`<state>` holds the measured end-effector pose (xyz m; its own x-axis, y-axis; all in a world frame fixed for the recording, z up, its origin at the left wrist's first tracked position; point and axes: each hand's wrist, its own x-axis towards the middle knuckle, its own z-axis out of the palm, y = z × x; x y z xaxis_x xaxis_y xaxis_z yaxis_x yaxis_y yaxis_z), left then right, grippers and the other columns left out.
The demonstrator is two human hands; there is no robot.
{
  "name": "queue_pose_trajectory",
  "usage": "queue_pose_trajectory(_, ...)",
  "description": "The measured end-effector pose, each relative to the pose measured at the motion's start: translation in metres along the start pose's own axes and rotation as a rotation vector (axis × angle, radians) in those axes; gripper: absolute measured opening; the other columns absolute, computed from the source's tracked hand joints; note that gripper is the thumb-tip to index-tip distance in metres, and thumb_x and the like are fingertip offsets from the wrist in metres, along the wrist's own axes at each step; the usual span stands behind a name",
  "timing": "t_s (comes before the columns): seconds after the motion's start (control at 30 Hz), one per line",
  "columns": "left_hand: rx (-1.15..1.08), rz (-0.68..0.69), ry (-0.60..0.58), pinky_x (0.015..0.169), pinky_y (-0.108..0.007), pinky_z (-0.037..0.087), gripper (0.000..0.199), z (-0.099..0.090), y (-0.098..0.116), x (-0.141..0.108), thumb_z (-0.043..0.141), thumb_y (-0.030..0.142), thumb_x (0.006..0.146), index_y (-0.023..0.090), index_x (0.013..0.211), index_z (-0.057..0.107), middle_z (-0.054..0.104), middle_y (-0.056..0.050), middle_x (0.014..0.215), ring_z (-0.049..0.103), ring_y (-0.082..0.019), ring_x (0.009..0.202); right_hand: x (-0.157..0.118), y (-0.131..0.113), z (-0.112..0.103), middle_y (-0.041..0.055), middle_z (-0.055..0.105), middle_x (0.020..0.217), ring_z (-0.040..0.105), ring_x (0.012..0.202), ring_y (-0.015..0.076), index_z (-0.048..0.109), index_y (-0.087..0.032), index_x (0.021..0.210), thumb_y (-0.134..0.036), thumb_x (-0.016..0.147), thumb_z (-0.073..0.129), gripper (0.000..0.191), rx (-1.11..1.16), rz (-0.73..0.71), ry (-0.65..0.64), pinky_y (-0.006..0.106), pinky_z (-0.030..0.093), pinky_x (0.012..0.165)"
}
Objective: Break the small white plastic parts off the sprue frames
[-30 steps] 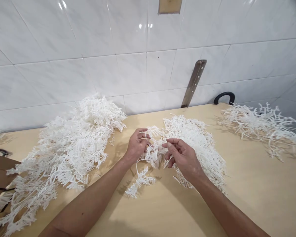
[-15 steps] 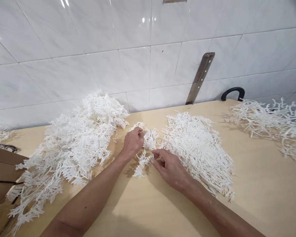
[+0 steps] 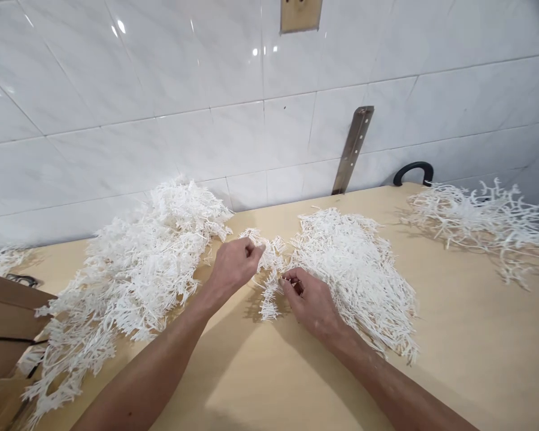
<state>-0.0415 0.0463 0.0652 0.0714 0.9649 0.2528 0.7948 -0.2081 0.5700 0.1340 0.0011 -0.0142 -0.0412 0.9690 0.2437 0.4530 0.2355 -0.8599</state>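
My left hand [image 3: 237, 261] is closed in a pinch on a white branching sprig [image 3: 269, 256] between the two large heaps. Just to its right, my right hand [image 3: 312, 299] pinches the same white stuff, with a short frilly end [image 3: 269, 302] hanging beside its fingertips. A big fluffy white heap [image 3: 148, 257] lies left of my left hand. Close against my right hand is a flatter heap of thin white pieces [image 3: 354, 269]. Whether the bits between my hands are one piece or several, I cannot tell.
The light wooden table [image 3: 467, 347] meets a tiled wall [image 3: 242, 131]. A metal strip [image 3: 354, 149] leans there beside a black curved handle [image 3: 414, 172]. More white branches [image 3: 489, 218] lie at the right. A cardboard box [image 3: 9, 323] stands at the left edge.
The view has tilted up and shifted slightly. My left hand has come lower and turned, and the frilly end has swung nearer my right hand, which remains pinched.
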Motion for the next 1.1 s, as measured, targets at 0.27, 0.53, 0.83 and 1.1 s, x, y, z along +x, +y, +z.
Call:
queue_pose_trajectory(0.27,-0.587,-0.588,-0.4,0.037,-0.024,0.029,0.05,0.013,-0.018,-0.055,0.059,0.066,0.078,0.017,0.068,0.06,0.065,-0.005,0.061,0.048,-0.011,0.036,0.004,-0.002,0.002,-0.0049,0.055,0.053,0.049,0.037,0.0114,0.057,-0.021,0.088,-0.056,0.089,0.056,0.035,0.438,0.212,-0.063,0.024,0.041,0.04)
queue_pose_trajectory(0.53,-1.074,-0.629,-0.344,0.045,-0.021,0.035,0.043,0.026,-0.011,-0.052,0.084,0.048,0.061,0.015,0.067,0.058,0.054,0.003,0.056,0.047,-0.008,0.044,0.003,-0.002,0.003,-0.0044,0.055,0.056,0.05,0.042,0.0114,0.065,-0.02,0.091,-0.055,0.085,0.063,0.035,0.431,0.121,-0.112,0.024,0.045,0.041)
queue_pose_trajectory(0.83,-1.203,-0.523,-0.388,0.049,-0.02,0.036,0.044,0.039,-0.012,-0.043,0.086,0.046,0.061,0.014,0.08,0.063,0.06,0.001,0.064,0.051,-0.008,0.051,0.007,0.004,-0.005,-0.0021,0.06,0.063,0.051,0.043,0.011,0.068,-0.019,0.098,-0.054,0.081,0.067,0.04,0.45,0.17,-0.031,0.026,0.048,0.042)
queue_pose_trajectory(1.1,-1.292,-0.568,-0.491,0.047,-0.022,0.035,0.038,0.054,-0.011,-0.034,0.086,0.037,0.064,0.016,0.075,0.058,0.053,0.004,0.055,0.046,-0.007,0.045,0.011,0.004,-0.015,0.0026,0.067,0.077,0.056,0.053,0.0129,0.067,-0.019,0.099,-0.053,0.079,0.071,0.039,0.446,0.157,-0.007,0.026,0.05,0.043)
